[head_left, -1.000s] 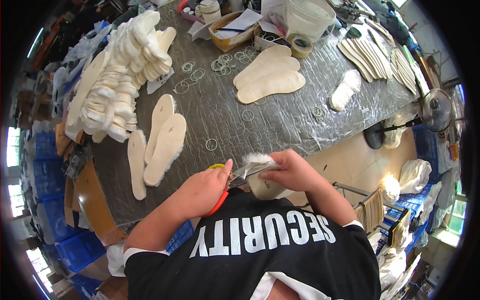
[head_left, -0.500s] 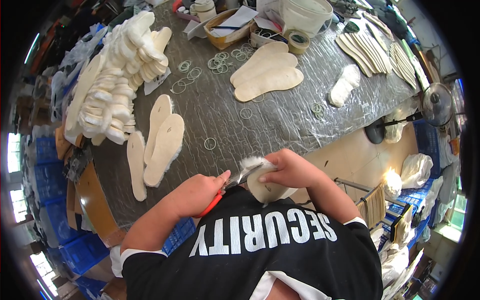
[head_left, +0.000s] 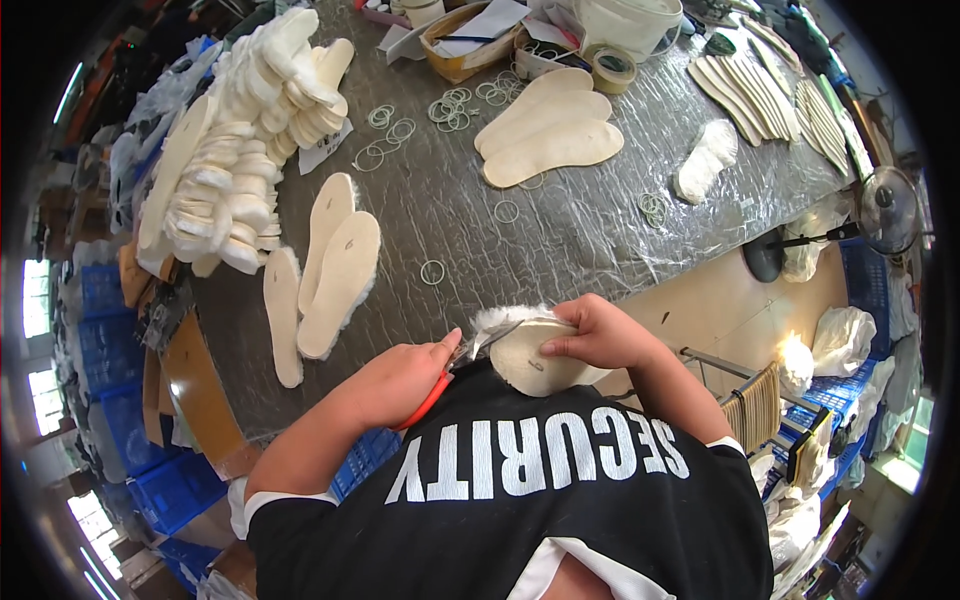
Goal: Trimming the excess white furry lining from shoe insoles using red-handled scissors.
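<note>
My left hand (head_left: pixel 408 378) is closed round a pair of scissors (head_left: pixel 431 401) with red handles. Their metal blades point right and lie against the fluffy rim of a cream insole (head_left: pixel 525 358), fleece on one side. That insole is pinched by my right hand (head_left: pixel 603 338), thumb on its plain face, in front of my chest at the near table edge. Left of the scissors, three more fleece-edged insoles (head_left: pixel 343 285) lie on the table. A single pale rubber band (head_left: pixel 432 272) rests just beyond my left hand.
A tall heap of fleecy insoles (head_left: pixel 225 190) fills the table's left side. Farther back are fanned insoles (head_left: pixel 550 135), loose rubber bands (head_left: pixel 453 110), a tape roll (head_left: pixel 613 70) and a basket (head_left: pixel 460 62). A fan (head_left: pixel 888 205) stands off the right edge, near a metal-framed chair (head_left: pixel 752 410).
The insole in my right hand has turned, showing more of its plain face, and my right hand has shifted slightly right. The scissors remain at its fleecy rim. The whole view has shifted a little.
</note>
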Motion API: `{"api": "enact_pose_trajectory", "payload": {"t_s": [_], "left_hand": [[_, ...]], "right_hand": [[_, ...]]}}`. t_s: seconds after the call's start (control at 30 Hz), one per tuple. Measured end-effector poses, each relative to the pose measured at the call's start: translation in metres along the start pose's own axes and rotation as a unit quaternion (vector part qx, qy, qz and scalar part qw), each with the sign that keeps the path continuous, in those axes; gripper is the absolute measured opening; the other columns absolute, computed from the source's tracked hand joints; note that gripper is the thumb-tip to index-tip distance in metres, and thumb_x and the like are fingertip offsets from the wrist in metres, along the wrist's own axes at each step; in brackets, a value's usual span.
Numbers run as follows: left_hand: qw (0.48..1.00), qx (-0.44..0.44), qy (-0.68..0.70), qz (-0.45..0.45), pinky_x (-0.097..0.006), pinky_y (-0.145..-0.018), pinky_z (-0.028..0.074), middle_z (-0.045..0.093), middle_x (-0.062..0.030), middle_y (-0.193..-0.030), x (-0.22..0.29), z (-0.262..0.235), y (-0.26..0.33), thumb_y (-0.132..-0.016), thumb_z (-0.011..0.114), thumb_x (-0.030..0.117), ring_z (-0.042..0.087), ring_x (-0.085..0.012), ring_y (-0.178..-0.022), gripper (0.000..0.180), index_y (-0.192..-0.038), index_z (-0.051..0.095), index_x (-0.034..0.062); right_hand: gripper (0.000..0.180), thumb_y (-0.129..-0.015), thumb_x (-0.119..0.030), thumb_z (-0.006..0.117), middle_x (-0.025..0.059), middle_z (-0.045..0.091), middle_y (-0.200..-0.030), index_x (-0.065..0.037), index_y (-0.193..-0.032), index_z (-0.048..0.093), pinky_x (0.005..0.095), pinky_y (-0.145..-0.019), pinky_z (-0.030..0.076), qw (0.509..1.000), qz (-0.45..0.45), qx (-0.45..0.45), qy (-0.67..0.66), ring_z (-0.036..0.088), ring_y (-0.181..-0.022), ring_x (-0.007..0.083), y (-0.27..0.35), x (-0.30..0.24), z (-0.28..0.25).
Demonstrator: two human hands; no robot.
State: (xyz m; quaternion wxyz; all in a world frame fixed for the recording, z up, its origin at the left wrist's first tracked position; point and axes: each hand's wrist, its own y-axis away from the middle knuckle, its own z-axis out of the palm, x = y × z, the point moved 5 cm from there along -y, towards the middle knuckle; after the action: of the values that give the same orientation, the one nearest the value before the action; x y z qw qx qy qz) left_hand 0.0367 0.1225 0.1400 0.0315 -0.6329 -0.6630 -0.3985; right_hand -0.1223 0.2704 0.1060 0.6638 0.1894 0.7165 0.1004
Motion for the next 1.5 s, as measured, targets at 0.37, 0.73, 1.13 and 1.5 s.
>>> {"api": "enact_pose_trajectory", "payload": {"t_s": [0.37, 0.73, 1.13, 1.5], "left_hand": [[1.0, -0.03, 0.005, 0.005, -0.039, -0.07, 0.048, 0.06, -0.022, -0.083, -0.006, 0.004, 0.008, -0.084, 0.046, 0.009, 0.06, -0.0349, -0.078, 0.049, -0.129, 0.033, -0.007], [0.996, -0.087, -0.002, -0.009, -0.04, -0.069, 0.048, 0.06, -0.021, -0.081, -0.012, 0.006, 0.011, -0.085, 0.045, 0.01, 0.06, -0.0346, -0.076, 0.048, -0.128, 0.034, -0.0078], [0.997, -0.079, 0.007, -0.017, -0.038, -0.067, 0.049, 0.061, -0.0204, -0.081, -0.017, 0.01, 0.011, -0.082, 0.047, 0.009, 0.061, -0.0337, -0.075, 0.049, -0.129, 0.038, -0.0029], [0.995, -0.048, 0.087, 0.03, -0.038, -0.068, 0.048, 0.061, -0.0205, -0.082, -0.022, 0.015, 0.009, -0.085, 0.05, 0.012, 0.06, -0.0354, -0.076, 0.048, -0.128, 0.036, -0.0042]], "right_hand": [[0.022, -0.075, -0.017, 0.069, 0.0103, 0.052, -0.058, 0.002, -0.078, 0.059, 0.031, -0.054, 0.04, 0.999, -0.018, -0.019, 0.026, 0.043, -0.054, 0.0117, -0.004, -0.001, 0.003], [0.023, -0.073, -0.017, 0.07, 0.0111, 0.05, -0.057, 0.003, -0.075, 0.057, 0.0316, -0.054, 0.039, 0.998, -0.02, -0.047, 0.032, 0.042, -0.053, 0.0143, -0.009, -0.01, 0.008], [0.023, -0.073, -0.016, 0.068, 0.0115, 0.061, -0.066, 0.001, -0.089, 0.064, 0.0303, -0.061, 0.045, 0.996, -0.003, -0.083, 0.035, 0.056, -0.06, 0.0161, -0.013, -0.008, 0.016], [0.026, -0.078, -0.02, 0.068, 0.0086, 0.063, -0.073, 0.001, -0.094, 0.063, 0.0282, -0.065, 0.045, 0.998, 0.034, -0.057, -0.018, 0.055, -0.067, 0.0114, -0.003, 0.0, 0.012]]}}
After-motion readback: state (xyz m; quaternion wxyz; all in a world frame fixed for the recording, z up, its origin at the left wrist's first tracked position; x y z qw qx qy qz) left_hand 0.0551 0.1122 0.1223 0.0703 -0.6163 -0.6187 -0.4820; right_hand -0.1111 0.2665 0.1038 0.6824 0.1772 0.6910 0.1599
